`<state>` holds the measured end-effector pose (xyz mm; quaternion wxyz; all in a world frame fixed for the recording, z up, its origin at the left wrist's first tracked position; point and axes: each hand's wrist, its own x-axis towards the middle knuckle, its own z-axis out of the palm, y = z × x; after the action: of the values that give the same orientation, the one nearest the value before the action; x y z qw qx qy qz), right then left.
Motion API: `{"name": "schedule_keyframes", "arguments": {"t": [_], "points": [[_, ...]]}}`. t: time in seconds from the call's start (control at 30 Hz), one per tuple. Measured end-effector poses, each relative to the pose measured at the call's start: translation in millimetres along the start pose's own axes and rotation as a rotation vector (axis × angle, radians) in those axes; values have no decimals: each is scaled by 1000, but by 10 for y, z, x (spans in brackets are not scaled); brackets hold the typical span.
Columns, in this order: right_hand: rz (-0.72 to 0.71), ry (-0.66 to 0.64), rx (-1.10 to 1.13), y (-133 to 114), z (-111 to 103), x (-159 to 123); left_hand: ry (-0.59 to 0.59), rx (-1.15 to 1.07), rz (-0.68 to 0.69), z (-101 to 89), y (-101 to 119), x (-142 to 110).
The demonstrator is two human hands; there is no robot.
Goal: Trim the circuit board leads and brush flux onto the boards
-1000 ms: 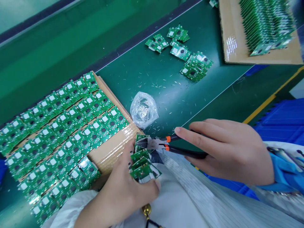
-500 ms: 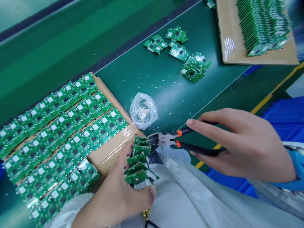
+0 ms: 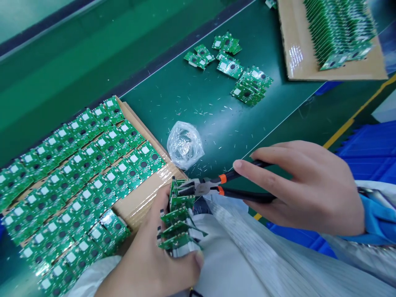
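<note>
Across the green table (image 3: 222, 111), the left hand (image 3: 154, 255) is holding a stack of circuit boards (image 3: 181, 225) steady while the right hand (image 3: 306, 189) is gripping cutters (image 3: 235, 185) firmly, jaws slightly parted at the boards' edge.

Glossy green circuit boards (image 3: 93, 177), seemingly steel side cutters (image 3: 201, 189), matt plastic handles (image 3: 247, 195).

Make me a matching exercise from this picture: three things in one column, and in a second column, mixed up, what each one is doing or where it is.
Things:
1. left hand
2. plastic bag
3. right hand

States:
A. grips the pliers
B. holds a stack of circuit boards
C. lies on the green mat

Right pairs: 1-B, 2-C, 3-A.
</note>
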<state>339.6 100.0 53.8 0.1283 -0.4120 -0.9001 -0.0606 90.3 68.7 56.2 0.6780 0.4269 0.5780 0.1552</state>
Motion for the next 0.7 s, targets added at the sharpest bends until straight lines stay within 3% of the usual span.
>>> {"name": "schedule_keyframes", "arguments": {"t": [0.17, 0.33, 0.5, 0.7], "points": [[12, 18, -2, -14, 14, 6, -90, 255, 157, -93, -96, 69], [14, 29, -16, -18, 27, 17, -120, 370, 176, -165, -139, 99], [12, 34, -24, -17, 45, 15, -102, 236, 109, -111, -54, 99], [-10, 45, -29, -19, 64, 59, 15, 20, 3, 14, 7, 63]]}}
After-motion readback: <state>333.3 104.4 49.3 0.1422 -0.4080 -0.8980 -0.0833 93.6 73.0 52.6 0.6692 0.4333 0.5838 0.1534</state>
